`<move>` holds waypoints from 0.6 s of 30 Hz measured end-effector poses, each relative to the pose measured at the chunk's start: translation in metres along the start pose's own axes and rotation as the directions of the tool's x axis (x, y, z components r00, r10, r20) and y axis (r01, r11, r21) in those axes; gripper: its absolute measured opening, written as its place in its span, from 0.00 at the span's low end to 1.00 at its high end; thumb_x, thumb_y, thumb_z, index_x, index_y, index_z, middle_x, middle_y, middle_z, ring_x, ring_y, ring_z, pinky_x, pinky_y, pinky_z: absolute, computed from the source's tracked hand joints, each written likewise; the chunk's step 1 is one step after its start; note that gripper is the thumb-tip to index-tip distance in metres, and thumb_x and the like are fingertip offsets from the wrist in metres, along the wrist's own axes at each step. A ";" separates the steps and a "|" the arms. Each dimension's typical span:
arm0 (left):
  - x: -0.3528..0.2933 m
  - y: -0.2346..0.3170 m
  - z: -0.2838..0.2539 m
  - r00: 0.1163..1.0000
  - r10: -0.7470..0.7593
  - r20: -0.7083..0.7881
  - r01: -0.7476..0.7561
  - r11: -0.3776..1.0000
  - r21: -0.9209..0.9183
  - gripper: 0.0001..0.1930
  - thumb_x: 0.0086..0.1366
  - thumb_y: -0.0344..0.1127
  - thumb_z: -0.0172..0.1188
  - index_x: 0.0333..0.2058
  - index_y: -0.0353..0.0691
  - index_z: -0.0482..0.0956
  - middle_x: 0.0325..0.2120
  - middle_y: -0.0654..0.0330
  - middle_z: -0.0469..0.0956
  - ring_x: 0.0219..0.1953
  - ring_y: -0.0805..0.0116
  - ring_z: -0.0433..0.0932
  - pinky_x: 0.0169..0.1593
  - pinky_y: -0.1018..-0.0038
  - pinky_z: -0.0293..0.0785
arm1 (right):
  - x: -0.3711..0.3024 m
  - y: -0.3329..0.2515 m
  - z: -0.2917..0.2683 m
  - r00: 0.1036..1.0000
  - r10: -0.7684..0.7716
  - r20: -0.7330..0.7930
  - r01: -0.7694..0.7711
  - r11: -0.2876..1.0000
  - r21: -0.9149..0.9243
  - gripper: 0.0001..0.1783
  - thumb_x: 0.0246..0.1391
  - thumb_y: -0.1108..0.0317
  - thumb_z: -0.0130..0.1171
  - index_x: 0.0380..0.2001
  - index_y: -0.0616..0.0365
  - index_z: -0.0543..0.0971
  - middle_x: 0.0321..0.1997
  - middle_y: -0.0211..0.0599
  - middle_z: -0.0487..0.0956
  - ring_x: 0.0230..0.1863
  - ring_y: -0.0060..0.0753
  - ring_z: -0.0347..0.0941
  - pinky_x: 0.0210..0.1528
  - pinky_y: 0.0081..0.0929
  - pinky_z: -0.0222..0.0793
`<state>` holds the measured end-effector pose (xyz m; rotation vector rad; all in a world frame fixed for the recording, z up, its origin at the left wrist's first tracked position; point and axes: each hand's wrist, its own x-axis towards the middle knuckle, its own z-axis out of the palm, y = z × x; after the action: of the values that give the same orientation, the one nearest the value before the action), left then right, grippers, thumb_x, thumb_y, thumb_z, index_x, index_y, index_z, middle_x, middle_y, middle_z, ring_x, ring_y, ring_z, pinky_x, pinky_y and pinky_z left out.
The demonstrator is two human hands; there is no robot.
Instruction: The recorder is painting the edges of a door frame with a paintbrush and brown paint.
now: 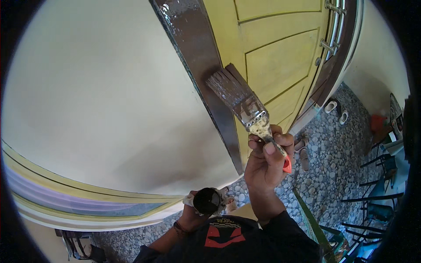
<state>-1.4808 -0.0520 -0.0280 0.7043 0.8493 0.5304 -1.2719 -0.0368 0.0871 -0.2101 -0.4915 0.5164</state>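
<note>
The paintbrush (239, 98), its bristles coated in brown paint, overlaps the brown frame (193, 44) in view; contact cannot be told. Right of the frame's lower end, the right hand (268, 168) pinches its handle. Below the frame, the left hand (191, 219) curls round a dark pot (200, 197); beneath, a shirt (267, 241) bears small yellowish lettering (224, 220) above a red print (224, 236).

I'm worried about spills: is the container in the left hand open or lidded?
Open: no lid covers the container, and its dark inside shows through the round mouth.
</note>
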 end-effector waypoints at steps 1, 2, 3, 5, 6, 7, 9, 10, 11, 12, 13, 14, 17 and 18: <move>-0.001 0.001 0.002 0.999 0.030 0.020 -0.034 0.977 0.210 0.23 0.60 0.48 0.45 0.45 0.36 0.70 0.44 0.53 0.72 0.48 0.60 0.71 0.53 0.66 0.66 | 0.000 0.003 0.000 1.000 -0.011 0.009 0.011 1.000 0.023 0.13 0.45 0.75 0.57 0.33 0.61 0.65 0.40 0.45 0.65 0.36 0.45 0.76 0.38 0.35 0.78; -0.002 0.001 0.003 0.992 0.115 0.048 -0.124 0.928 0.351 0.25 0.60 0.51 0.43 0.45 0.35 0.70 0.44 0.51 0.73 0.48 0.58 0.71 0.53 0.65 0.67 | 0.001 0.005 0.001 0.999 -0.029 0.029 0.027 0.997 0.066 0.13 0.46 0.75 0.57 0.33 0.61 0.65 0.40 0.45 0.65 0.36 0.45 0.76 0.38 0.36 0.79; -0.004 0.003 0.003 0.977 0.175 0.123 -0.212 0.736 0.643 0.26 0.60 0.52 0.40 0.45 0.34 0.70 0.44 0.50 0.72 0.48 0.56 0.71 0.54 0.63 0.66 | 0.000 0.008 0.002 1.000 -0.024 0.020 0.023 0.999 0.045 0.13 0.46 0.75 0.57 0.33 0.61 0.65 0.40 0.45 0.65 0.36 0.45 0.76 0.38 0.36 0.79; -0.004 0.005 0.001 0.955 0.206 0.212 -0.285 0.449 0.847 0.28 0.61 0.53 0.37 0.45 0.34 0.70 0.45 0.49 0.72 0.48 0.54 0.71 0.54 0.61 0.66 | 0.000 0.014 0.005 1.000 -0.007 -0.003 0.007 0.997 0.072 0.13 0.46 0.74 0.58 0.33 0.61 0.65 0.40 0.45 0.66 0.36 0.46 0.76 0.38 0.36 0.78; -0.004 0.004 0.002 0.982 0.146 0.116 -0.185 0.846 0.501 0.26 0.61 0.51 0.38 0.46 0.35 0.69 0.45 0.50 0.72 0.48 0.55 0.71 0.54 0.61 0.65 | -0.001 0.013 0.004 1.000 -0.008 -0.001 0.008 0.997 0.075 0.13 0.46 0.74 0.58 0.33 0.61 0.65 0.40 0.45 0.66 0.36 0.46 0.76 0.38 0.36 0.78; -0.004 0.005 0.001 0.995 0.063 0.071 -0.076 0.979 0.189 0.25 0.61 0.50 0.39 0.46 0.35 0.69 0.45 0.51 0.72 0.48 0.56 0.71 0.55 0.61 0.65 | -0.001 0.014 0.004 1.000 -0.009 -0.001 0.009 0.996 0.084 0.13 0.46 0.74 0.58 0.33 0.61 0.65 0.40 0.45 0.66 0.36 0.46 0.76 0.37 0.36 0.78; -0.004 0.005 -0.003 0.991 0.077 0.112 -0.088 0.991 0.101 0.19 0.58 0.40 0.48 0.46 0.37 0.69 0.45 0.54 0.72 0.48 0.63 0.71 0.54 0.67 0.65 | -0.002 0.021 0.006 1.000 -0.005 -0.004 0.006 0.996 0.091 0.13 0.46 0.74 0.59 0.33 0.61 0.65 0.41 0.45 0.65 0.36 0.46 0.75 0.37 0.35 0.78; -0.004 0.004 -0.004 0.996 0.020 0.088 -0.033 0.989 0.146 0.18 0.57 0.36 0.51 0.46 0.37 0.69 0.44 0.56 0.73 0.48 0.66 0.71 0.54 0.70 0.65 | -0.003 0.022 0.007 1.000 -0.002 -0.018 0.003 0.997 0.073 0.13 0.46 0.74 0.59 0.33 0.60 0.65 0.40 0.44 0.66 0.36 0.46 0.75 0.37 0.35 0.78; -0.005 0.004 -0.005 0.981 0.104 0.163 -0.135 0.972 0.195 0.18 0.55 0.31 0.55 0.46 0.38 0.69 0.44 0.57 0.73 0.47 0.69 0.71 0.54 0.73 0.65 | -0.003 0.023 0.006 0.999 0.000 -0.032 0.001 0.999 0.053 0.13 0.47 0.74 0.59 0.34 0.60 0.66 0.40 0.44 0.66 0.36 0.46 0.75 0.36 0.35 0.78; -0.004 0.003 -0.006 0.986 0.080 0.144 -0.097 0.989 0.112 0.18 0.56 0.34 0.54 0.46 0.37 0.69 0.44 0.56 0.73 0.48 0.68 0.71 0.55 0.71 0.65 | -0.002 0.024 0.006 0.999 0.002 -0.034 0.000 0.999 0.052 0.13 0.47 0.74 0.59 0.34 0.60 0.66 0.40 0.44 0.66 0.36 0.46 0.75 0.36 0.35 0.78; -0.004 0.003 -0.007 0.993 0.020 0.118 -0.015 0.999 -0.045 0.18 0.57 0.36 0.52 0.46 0.37 0.69 0.44 0.55 0.73 0.49 0.66 0.70 0.56 0.70 0.64 | -0.002 0.025 0.006 1.000 -0.013 -0.024 0.015 0.998 0.054 0.13 0.47 0.74 0.58 0.34 0.60 0.66 0.40 0.44 0.66 0.36 0.46 0.75 0.36 0.36 0.78; -0.004 0.002 -0.007 0.991 0.051 0.124 -0.055 0.998 0.030 0.18 0.57 0.36 0.52 0.46 0.37 0.69 0.44 0.55 0.73 0.49 0.66 0.70 0.56 0.70 0.64 | -0.002 0.025 0.006 0.999 -0.035 -0.008 0.036 0.997 0.067 0.12 0.47 0.75 0.57 0.34 0.59 0.66 0.40 0.44 0.66 0.36 0.46 0.75 0.36 0.36 0.78; -0.003 0.000 -0.005 0.990 0.127 0.067 -0.143 0.877 0.458 0.22 0.58 0.47 0.50 0.48 0.41 0.70 0.46 0.58 0.72 0.49 0.64 0.71 0.53 0.64 0.66 | -0.004 0.025 0.005 0.999 -0.024 -0.031 0.025 0.999 0.041 0.12 0.47 0.74 0.57 0.34 0.59 0.65 0.40 0.44 0.66 0.37 0.45 0.75 0.36 0.37 0.78; -0.003 0.000 -0.004 0.978 0.177 0.114 -0.210 0.830 0.516 0.21 0.56 0.46 0.53 0.47 0.44 0.70 0.46 0.60 0.73 0.48 0.66 0.71 0.52 0.65 0.65 | -0.004 0.025 0.005 0.999 -0.023 -0.034 0.025 0.999 0.040 0.12 0.47 0.74 0.57 0.34 0.59 0.65 0.40 0.44 0.66 0.37 0.45 0.75 0.36 0.37 0.78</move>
<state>-1.4857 -0.0524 -0.0288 1.3193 0.8769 0.4532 -1.2880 -0.0175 0.0814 -0.1737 -0.4497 0.4981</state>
